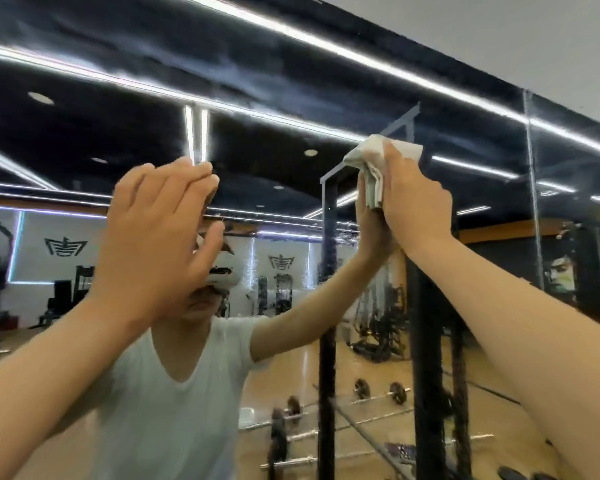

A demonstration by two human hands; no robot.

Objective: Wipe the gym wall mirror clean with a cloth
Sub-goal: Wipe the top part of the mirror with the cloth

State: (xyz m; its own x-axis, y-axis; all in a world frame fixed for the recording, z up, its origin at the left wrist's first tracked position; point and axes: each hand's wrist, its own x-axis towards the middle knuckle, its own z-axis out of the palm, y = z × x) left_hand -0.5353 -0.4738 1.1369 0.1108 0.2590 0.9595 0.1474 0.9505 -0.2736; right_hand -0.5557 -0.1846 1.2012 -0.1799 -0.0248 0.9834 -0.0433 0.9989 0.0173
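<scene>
Cloth [368, 157]: pale, folded and bunched; high on the mirror [257, 81], flat against the glass under the fingers of the right hand; a wad of folds hangs out at the thumb side, between the hand and its reflection

Right hand [418, 206]: raised above head height, back toward the camera; fingers straight and together, pointing up; they press the cloth onto the glass and do not curl round it

Right arm: bare forearm [520, 327] runs nearly straight from the lower right corner up to the wrist

Left hand [160, 230]: raised to the left of the cloth, well apart from it; flat, fingers straight and close together, thumb out to the side; holds nothing; whether the fingertips touch the glass cannot be told

Mirror: covers the wall ahead; pale streaky smears across its upper part; a vertical seam [531, 174] to the right of the cloth; grey wall [499, 29] above its top edge

Reflection: a person in a white T-shirt [160, 393] wearing a headset [224, 277]; long light strips [378, 62] on a dark ceiling; a black rack post [327, 271] just left of the cloth; barbells [378, 393] on a wooden floor

In the way: the left hand and forearm cover most of the reflected head; the right forearm hides the mirror's lower right part
</scene>
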